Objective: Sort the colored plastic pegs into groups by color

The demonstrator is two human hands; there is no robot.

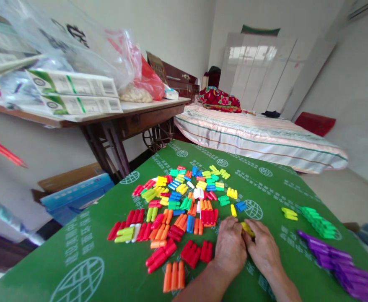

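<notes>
My left hand [231, 245] and my right hand [262, 245] meet low over the green table, fingers curled inward. Between them shows part of a yellow plastic piece [247, 229], gripped from both sides; the rest is hidden by my fingers. Left of my hands spreads a pile of small tube-shaped plastic pieces, many joined side by side. Among the closest are a red piece [206, 251], another red piece [190, 253] and an orange three-tube piece [174, 277]. A single yellow tube [233, 210] and a blue piece [241, 206] lie just beyond my hands.
To the right stand a purple linked row [341, 266], a green linked row [318, 222] and a yellow-green piece [289, 214]. The green tabletop [108, 268] carries white printing. At left, a sewing table [133, 119] holds boxes and plastic bags. Behind is a bed [253, 132].
</notes>
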